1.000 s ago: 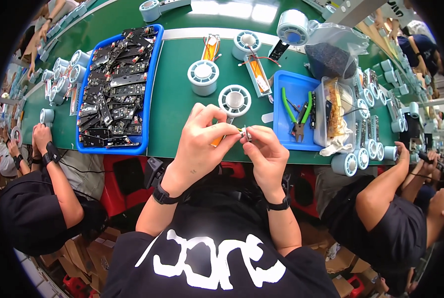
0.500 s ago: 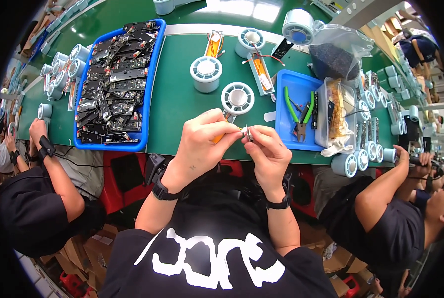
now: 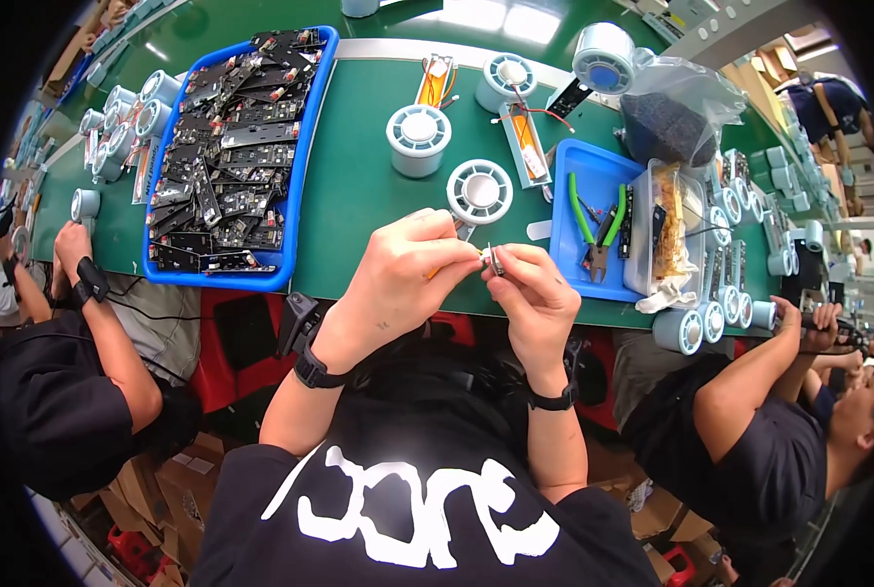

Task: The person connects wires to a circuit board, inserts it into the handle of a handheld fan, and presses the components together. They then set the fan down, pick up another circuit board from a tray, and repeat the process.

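My left hand (image 3: pixel 403 269) pinches the end of a thin wire lead, with a bit of yellow showing between its fingers. Against it, the thumb and fingertips of my right hand (image 3: pixel 535 293) grip a small circuit board (image 3: pixel 497 260), seen nearly edge-on. The two hands meet above the front edge of the green table, and the fingers hide most of the joint. Just beyond them lies a pale blue handheld fan (image 3: pixel 479 192), its round head up and its handle partly behind my left hand.
A blue tray (image 3: pixel 289 210) heaped with black circuit boards stands left. Farther back are more fans (image 3: pixel 418 140) with orange batteries and wires. A smaller blue tray (image 3: pixel 572 254) holds green-handled cutters (image 3: pixel 598 240), beside a clear plastic box (image 3: pixel 643 230). Co-workers sit on both sides.
The view has shifted slightly, so the table things sit a little differently in the picture. Both hands keep the same pinch on the lead and the small board.
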The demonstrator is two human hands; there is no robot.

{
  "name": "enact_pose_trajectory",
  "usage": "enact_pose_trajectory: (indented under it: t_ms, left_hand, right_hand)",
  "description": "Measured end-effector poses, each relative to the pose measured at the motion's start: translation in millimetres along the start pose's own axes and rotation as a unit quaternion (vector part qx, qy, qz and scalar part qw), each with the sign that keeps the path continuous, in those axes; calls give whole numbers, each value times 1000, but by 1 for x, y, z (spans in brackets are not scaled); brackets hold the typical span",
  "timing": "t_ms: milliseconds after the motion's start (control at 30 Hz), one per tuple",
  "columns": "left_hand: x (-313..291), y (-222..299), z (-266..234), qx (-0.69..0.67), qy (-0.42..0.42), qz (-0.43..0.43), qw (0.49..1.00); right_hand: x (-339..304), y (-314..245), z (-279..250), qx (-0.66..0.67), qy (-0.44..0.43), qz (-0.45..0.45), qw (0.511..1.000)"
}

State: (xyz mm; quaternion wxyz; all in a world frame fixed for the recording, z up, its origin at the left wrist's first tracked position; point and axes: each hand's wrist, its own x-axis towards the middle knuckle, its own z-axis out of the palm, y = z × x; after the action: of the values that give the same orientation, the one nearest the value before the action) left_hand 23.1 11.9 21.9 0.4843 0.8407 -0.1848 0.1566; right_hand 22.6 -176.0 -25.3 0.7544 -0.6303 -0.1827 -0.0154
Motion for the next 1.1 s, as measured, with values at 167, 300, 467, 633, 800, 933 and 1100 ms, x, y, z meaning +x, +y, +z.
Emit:
enact_pose_trajectory:
  t_ms: [167,300,467,633,800,933,1100]
  left_hand:
    - [1,-4,0,9,4,26,1000]
    - [1,-4,-1,8,3,26,1000]
    - [0,-6,2,-10,11,19,1000]
    - [1,-9,1,-17,7,22,1000]
    - [1,-11,1,-22,6,16,1000]
    - [6,-6,-3,-7,21,24,999]
    - [13,-5,-6,2,-10,41,999]
  right_hand:
    - [0,2,0,12,-1,-5,1000]
    - [0,2,0,5,1,-4,1000]
    - [0,0,1,-20,2,-11,1000]
    - [1,0,-3,-50,-11,-29,998]
    - [0,-2,-3,-23,-3,-7,1000]
    - [0,-2,-6,7,-14,17,1000]
    - [3,-9,-6,13,-29,47,998]
